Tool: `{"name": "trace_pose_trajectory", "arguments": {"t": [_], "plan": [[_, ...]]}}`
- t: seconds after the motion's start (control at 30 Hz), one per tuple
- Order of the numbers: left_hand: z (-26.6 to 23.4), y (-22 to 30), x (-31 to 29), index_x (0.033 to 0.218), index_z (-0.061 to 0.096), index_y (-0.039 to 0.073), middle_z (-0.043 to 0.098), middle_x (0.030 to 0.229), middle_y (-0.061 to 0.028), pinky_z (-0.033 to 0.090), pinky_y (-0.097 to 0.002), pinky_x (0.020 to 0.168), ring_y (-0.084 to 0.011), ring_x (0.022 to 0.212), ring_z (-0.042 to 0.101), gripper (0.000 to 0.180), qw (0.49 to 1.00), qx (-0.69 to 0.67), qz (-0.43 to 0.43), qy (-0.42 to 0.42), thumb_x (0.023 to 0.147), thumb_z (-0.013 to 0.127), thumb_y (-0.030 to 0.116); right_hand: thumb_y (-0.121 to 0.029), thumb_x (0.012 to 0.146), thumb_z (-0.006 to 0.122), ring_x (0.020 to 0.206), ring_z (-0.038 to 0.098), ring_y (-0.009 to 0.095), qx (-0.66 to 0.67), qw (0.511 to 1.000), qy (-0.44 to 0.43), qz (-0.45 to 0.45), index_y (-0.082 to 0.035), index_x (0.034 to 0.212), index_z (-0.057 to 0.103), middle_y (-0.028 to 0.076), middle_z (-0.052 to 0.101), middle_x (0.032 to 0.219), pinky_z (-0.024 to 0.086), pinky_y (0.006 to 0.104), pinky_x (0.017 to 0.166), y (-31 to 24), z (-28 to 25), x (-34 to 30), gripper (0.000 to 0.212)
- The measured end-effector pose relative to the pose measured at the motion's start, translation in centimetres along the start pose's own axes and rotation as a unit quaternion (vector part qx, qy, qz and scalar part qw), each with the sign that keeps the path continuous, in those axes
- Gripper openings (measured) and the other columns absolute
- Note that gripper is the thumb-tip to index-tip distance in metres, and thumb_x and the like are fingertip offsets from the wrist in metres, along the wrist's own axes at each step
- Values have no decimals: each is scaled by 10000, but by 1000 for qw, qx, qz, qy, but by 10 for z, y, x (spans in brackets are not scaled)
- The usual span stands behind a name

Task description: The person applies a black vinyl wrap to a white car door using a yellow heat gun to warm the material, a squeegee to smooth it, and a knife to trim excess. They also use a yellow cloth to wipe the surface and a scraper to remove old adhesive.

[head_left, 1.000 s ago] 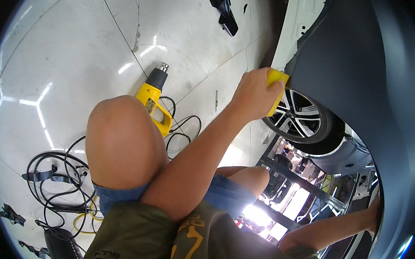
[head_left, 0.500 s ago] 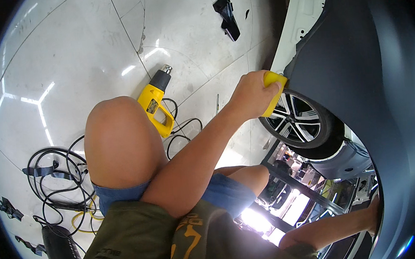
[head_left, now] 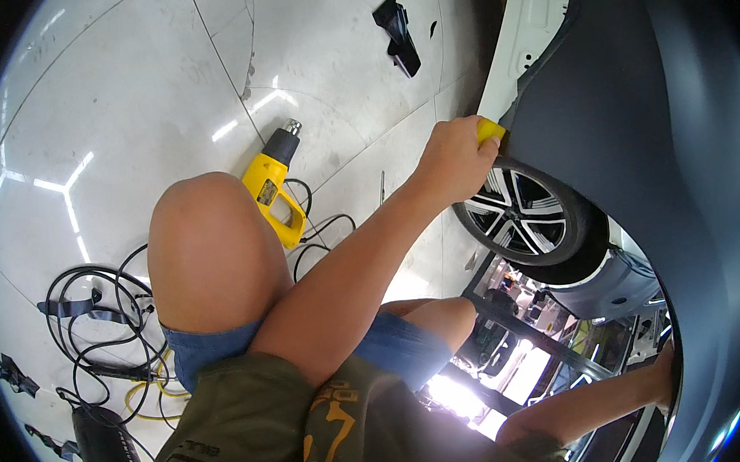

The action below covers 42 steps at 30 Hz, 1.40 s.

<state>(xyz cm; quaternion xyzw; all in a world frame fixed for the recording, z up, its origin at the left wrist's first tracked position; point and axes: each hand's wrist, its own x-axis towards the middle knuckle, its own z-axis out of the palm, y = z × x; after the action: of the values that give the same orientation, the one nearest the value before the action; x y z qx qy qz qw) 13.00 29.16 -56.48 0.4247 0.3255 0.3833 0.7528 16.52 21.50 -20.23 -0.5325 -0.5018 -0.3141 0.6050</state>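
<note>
A yellow squeegee, flat and card-like, is gripped between the thumb and fingers of my left hand. It meets the edge of a dark grey car body panel, just above the wheel. Part of the squeegee is covered by my fingers. My right hand reaches to the lower edge of the same panel, where its fingers are hidden behind the bodywork. Near my bent knee, a yellow and black heat gun lies on the floor with its cord trailing.
Coiled black cable and a black cylinder lie on the glossy tiled floor at left. A black plastic part rests at the far side. A white body edge borders the grey panel.
My left hand has turned, so less of the squeegee shows, still at the panel edge. The whole view has shifted slightly. My right arm stays in place.
</note>
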Motion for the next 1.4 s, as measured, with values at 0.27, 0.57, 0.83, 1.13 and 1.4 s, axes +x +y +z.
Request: {"name": "trace_pose_trajectory", "arguments": {"t": [0.27,0.57,0.83,1.13,1.4], "plan": [[-4,-12,26,993,646,-39,669,876,-236,524,-394,724,-358,779,659,306,998,36,-39,25,860,598,233,-489,931,410,1300,407,341,20,1000,7,1,-84,1320,501,165,458,1387,219,595,1072,-5,1,4,568],[1,6,38,1001,641,-53,664,908,-253,522,-415,732,-383,833,656,352,997,82,-7,5,837,612,258,-505,925,410,1306,400,343,38,999,13,-6,-93,1321,503,162,455,1392,208,607,1075,-7,-1,3,579],[-15,-4,17,1023,633,-60,671,874,-238,532,-391,687,-332,770,673,359,996,-26,-72,44,849,614,253,-520,920,410,1312,394,345,59,998,20,1,-101,1322,505,159,452,1396,198,617,1078,-8,-7,4,589],[-4,16,-27,993,641,-67,670,843,-248,522,-398,719,-360,784,667,326,993,-65,-95,11,874,594,232,-543,906,417,1330,370,349,83,996,-23,-5,-116,1331,500,150,438,1412,166,635,1083,-12,-2,6,608],[0,-6,2,1041,621,-60,668,865,-233,521,-382,677,-329,748,662,371,1000,10,-11,-19,872,602,269,-603,862,478,1362,309,353,57,998,20,13,-154,1383,441,159,385,1443,138,640,1087,-4,-4,10,689]]}}
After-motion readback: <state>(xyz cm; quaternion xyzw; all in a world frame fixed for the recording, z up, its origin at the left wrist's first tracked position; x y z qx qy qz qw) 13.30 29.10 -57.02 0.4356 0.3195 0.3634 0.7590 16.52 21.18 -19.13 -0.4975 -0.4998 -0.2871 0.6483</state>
